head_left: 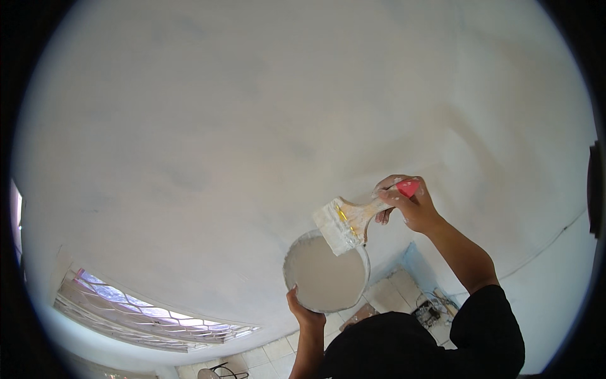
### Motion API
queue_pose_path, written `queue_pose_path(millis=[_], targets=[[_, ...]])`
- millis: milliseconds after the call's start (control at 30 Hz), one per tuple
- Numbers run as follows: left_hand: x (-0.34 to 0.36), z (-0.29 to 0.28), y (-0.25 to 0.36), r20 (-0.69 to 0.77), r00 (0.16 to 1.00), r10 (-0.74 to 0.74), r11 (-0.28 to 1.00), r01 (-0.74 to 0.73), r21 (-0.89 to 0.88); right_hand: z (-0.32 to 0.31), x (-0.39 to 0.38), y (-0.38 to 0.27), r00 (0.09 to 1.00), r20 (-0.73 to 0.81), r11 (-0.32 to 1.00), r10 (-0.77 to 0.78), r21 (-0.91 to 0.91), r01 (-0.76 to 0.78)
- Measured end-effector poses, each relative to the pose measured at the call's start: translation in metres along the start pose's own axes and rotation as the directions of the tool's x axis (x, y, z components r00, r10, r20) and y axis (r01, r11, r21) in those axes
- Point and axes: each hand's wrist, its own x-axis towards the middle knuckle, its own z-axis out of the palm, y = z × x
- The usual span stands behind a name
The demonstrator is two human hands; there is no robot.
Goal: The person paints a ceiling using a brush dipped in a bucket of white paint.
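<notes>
My left hand (pixel 304 312) grips the near rim of a round pail (pixel 297 249) filled with white paint and holds it up. In my right hand (pixel 407 203) is a wide paintbrush (pixel 346 222) with a wooden handle and a red end. Its white, paint-loaded bristles rest on the pail's upper right rim. Both are held in front of a large white painted wall (pixel 265 114).
A window with a diamond-pattern metal grille (pixel 145 312) sits at the lower left. Tiled floor (pixel 278 350) shows far below, with a small stool frame (pixel 221 371) and some clutter (pixel 432 309). My black sleeves (pixel 486 328) fill the lower right.
</notes>
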Motion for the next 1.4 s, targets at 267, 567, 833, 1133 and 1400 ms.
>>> queue_pose_path(millis=[267,567,833,1133,1400], targets=[[0.002,0.004,-0.003,-0.062,0.998,-0.016,1.0,0.017,0.012,0.041,0.078,-0.076,0.835,-0.159,0.836,-0.527,0.08,0.543],[0.005,-0.007,-0.007,-0.081,0.997,-0.017,1.0,0.019,0.024,-0.031,0.093,-0.066,0.374,-0.516,0.622,-0.77,-0.48,0.618],[0.003,-0.004,-0.008,-0.125,0.992,0.03,0.998,-0.023,0.06,0.046,0.1,-0.056,0.335,-0.217,0.349,-0.917,-0.842,0.411],[0.006,-0.006,-0.01,-0.053,0.997,0.057,0.996,-0.053,0.069,0.256,0.109,-0.124,0.389,0.135,0.349,-0.911,-0.249,0.903],[0.003,-0.006,-0.002,-0.021,0.999,0.033,0.998,-0.032,0.058,0.048,0.143,-0.052,0.459,-0.294,0.521,-0.839,-0.19,0.832]])
